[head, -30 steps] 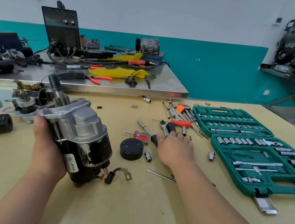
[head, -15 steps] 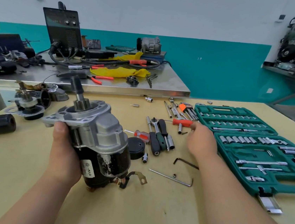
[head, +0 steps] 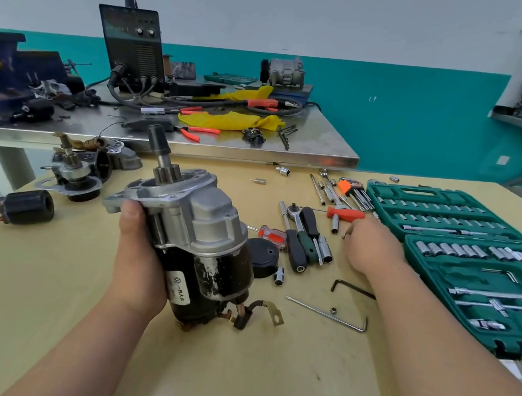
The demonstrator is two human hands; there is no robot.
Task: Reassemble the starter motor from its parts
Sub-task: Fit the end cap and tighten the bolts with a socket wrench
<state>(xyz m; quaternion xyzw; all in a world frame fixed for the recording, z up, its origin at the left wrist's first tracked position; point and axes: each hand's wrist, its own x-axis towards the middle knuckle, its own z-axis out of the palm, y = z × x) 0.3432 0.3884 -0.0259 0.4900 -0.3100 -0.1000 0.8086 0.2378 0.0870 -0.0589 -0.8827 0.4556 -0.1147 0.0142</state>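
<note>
Our left hand (head: 139, 258) is wrapped round the motor (head: 203, 240), thumb on its flange. It holds the motor tilted, pinion shaft up, with the lower end at or just over the counter (head: 233, 373). Our right hand (head: 373, 246) is well to the motor's right, fingers curled down among loose tools; we cannot tell whether they pinch anything. We judge the job about midway. Nose housing and body are joined, but the lead (head: 259, 311) dangles free at the motor's lower end. The cap (head: 261, 256) lies just right of the motor and the solenoid (head: 27, 210) sits well to its left.
</note>
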